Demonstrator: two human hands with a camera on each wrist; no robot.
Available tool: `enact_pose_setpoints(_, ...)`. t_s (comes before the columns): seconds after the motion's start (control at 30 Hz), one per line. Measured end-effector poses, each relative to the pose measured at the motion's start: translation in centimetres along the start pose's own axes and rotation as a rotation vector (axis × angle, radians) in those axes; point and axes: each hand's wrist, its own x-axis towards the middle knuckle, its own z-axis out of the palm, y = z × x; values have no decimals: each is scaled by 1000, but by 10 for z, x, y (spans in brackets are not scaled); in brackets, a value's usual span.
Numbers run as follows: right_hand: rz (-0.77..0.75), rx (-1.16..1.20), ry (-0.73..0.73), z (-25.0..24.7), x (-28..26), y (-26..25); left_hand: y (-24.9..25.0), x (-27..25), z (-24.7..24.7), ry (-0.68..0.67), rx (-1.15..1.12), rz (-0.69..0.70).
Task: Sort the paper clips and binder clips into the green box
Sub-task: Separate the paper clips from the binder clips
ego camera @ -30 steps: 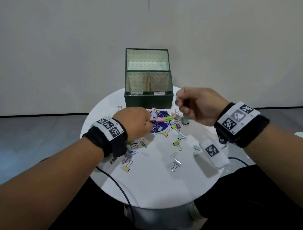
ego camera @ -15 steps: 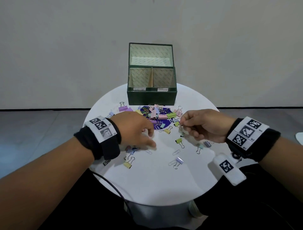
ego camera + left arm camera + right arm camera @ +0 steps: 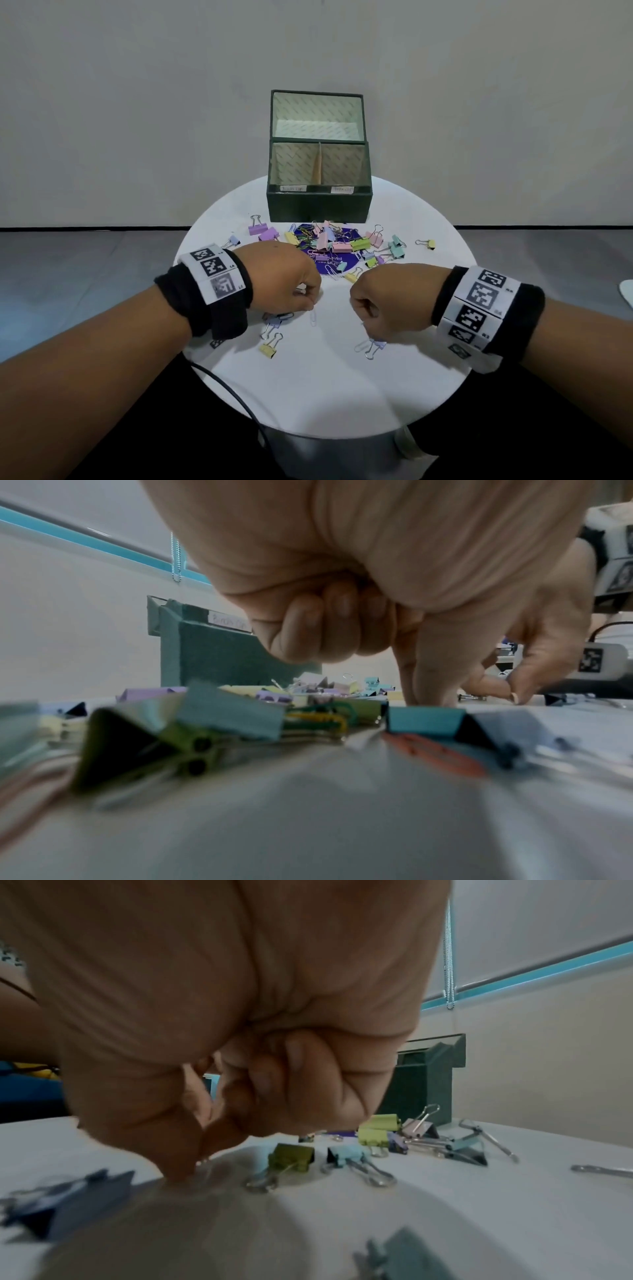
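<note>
The green box [image 3: 318, 205] stands open at the back of the round white table [image 3: 325, 394], with two labelled front compartments. A heap of pastel binder clips and coloured paper clips [image 3: 329, 240] lies in front of it. My left hand [image 3: 308, 298] has its fingers curled, and its index fingertip [image 3: 428, 693] touches the table beside a silver paper clip [image 3: 313, 317]. I see nothing in that fist. My right hand [image 3: 364, 325] is curled too. Its thumb and index finger [image 3: 178, 1167] pinch a thin silver paper clip at the table surface, next to a lavender binder clip [image 3: 376, 346].
Loose binder clips lie around both hands: a yellow one [image 3: 269, 349] and a blue one [image 3: 274, 322] by my left wrist, olive and light-blue ones [image 3: 294, 1156] beside my right fingers. A black cable [image 3: 233, 390] crosses the table's near left edge.
My right hand came down from in front of the box to the near part of the table and closed into a pinch. My left hand drew back from the heap and curled its fingers.
</note>
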Motion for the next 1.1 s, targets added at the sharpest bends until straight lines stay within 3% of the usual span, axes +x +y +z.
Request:
enact_pose_setpoints(0.13, 26, 393, 65, -23, 13, 11, -1, 1, 0, 13, -47, -5)
enact_pose_setpoints(0.23, 103, 675, 162, -35, 28, 21, -2, 2, -5, 109, -100, -11)
enact_pose_setpoints(0.37, 94, 460, 211, -35, 45, 12, -11, -2, -20, 197, -105, -37)
enact_pose_setpoints(0.5, 92, 23, 253, -26, 56, -10, -6, -6, -23, 10, -13, -25)
enact_pose_setpoints(0.57, 114, -82, 236, -23, 60, -17, 1, -3, -19, -65, 122, -4)
enact_pose_setpoints(0.73, 106, -32, 171, -18, 61, -15, 11, 0, -13, -103, 336, 80)
enact_pose_setpoints(0.83, 76, -23, 130, -17, 53, -15, 12, 0, -10, -99, 332, 101)
enact_pose_setpoints(0.9, 70, 0, 144, -20, 46, -16, 8, -1, -10, -45, 250, 45)
enact_pose_setpoints(1.03, 70, 416, 174, -34, 37, -11, -9, -9, -18, 129, -15, -47)
enact_pose_setpoints(1.1, 98, 762, 127, -35, 32, -10, -18, -16, -24, 102, -69, -60)
